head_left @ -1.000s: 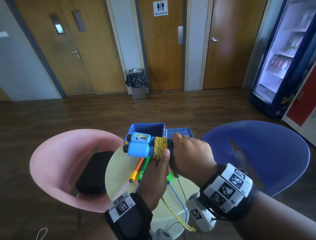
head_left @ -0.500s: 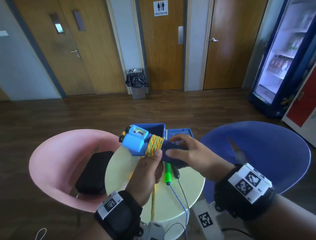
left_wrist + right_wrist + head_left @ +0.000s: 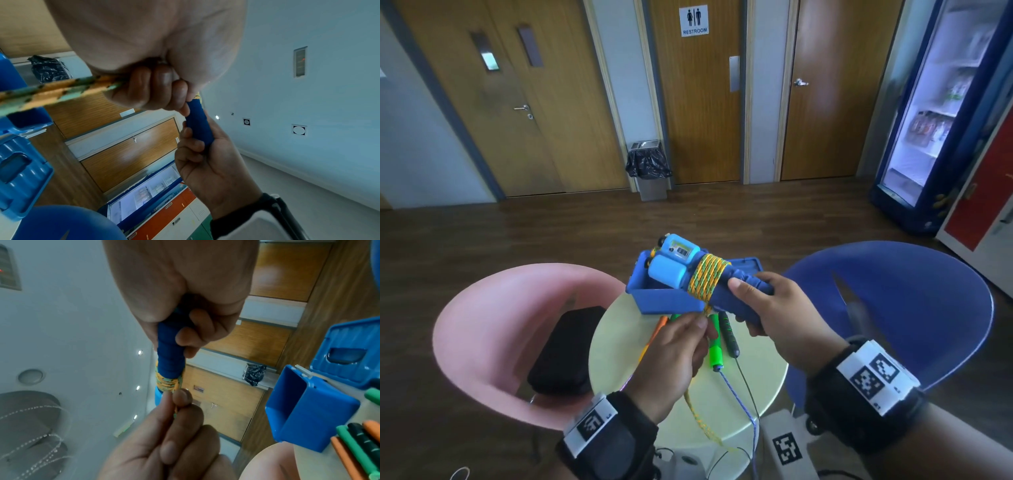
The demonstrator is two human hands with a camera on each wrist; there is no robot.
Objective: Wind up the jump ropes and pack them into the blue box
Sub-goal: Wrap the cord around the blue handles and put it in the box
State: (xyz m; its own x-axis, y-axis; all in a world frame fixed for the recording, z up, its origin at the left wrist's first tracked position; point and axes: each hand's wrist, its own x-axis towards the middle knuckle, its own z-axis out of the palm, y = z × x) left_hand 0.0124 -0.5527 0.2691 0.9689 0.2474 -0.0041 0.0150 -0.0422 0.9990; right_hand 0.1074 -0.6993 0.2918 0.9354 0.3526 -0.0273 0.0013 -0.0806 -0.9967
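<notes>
Both hands raised close together — right hand (image 3: 777, 318) clenched, left hand (image 3: 674, 353) pinching, thumb on forefinger.

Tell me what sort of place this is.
Probably a break area or lobby in an office or public building: a wooden door with a white RESTROOM sign, a lit glass-front drinks fridge, and a steel bin with a black liner.
</notes>
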